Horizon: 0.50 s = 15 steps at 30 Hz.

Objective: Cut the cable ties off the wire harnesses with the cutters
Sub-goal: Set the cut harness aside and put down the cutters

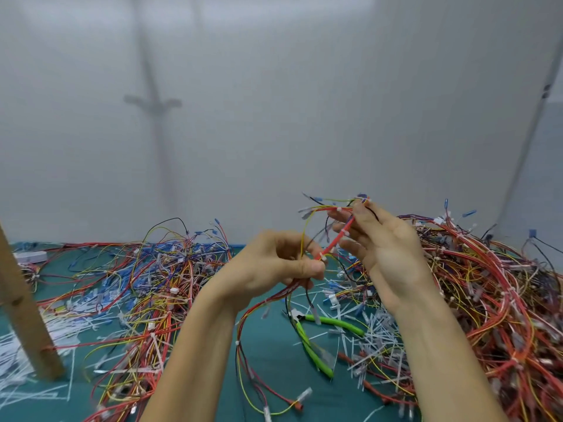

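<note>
While a wood post point(21, 300) stands far left by a pile point(164, 269) of wires, your left hand point(274, 263) curls tight and pinches the low end of a red harness point(333, 242), held up in the air. The green cutters point(335, 322) lie on the table point(274, 360) below. Your right hand point(380, 242) pinches the top end with its other fingers half straight. A bigger pile point(487, 284) sits on the right.

Cutters point(316, 339) on table point(271, 354), between harness piles point(493, 300).

Red wire harness point(333, 243) stretched aloft, white cable ties point(343, 232) around it; green-handled cutters point(332, 321) lie flat below.
</note>
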Motion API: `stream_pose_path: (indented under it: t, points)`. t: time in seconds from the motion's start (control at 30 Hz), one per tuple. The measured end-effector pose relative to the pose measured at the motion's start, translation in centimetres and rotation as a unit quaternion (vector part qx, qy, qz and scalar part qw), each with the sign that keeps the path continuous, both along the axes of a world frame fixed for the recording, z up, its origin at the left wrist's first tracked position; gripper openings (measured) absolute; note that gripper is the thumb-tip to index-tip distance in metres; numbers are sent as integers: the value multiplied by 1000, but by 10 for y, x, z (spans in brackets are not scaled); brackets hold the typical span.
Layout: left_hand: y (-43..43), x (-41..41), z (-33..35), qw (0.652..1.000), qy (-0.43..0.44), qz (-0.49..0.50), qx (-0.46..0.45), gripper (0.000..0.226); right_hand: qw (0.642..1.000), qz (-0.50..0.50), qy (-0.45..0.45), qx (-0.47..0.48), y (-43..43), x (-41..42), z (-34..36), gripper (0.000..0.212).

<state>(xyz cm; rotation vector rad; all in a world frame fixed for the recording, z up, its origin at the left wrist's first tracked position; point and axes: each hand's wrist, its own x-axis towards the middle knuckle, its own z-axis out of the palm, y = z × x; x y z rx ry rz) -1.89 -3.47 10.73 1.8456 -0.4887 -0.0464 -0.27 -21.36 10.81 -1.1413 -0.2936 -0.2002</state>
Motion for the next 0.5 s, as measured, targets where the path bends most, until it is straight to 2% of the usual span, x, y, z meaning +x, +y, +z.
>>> stream_pose_path:
  t: [0.2, 0.37, 0.5]
  points:
    - [-1, 4, 1, 986, 15, 87, -144, 3, 997, 76, 14, 13, 5, -5, 3, 13]
    - [8, 6, 3, 968, 16, 118, -221, 25, 994, 6, 45, -103, -7, -8, 10, 16]
    - [13, 9, 4, 943, 7, 141, -302, 26, 993, -25, 68, -98, -9, -9, 10, 26]
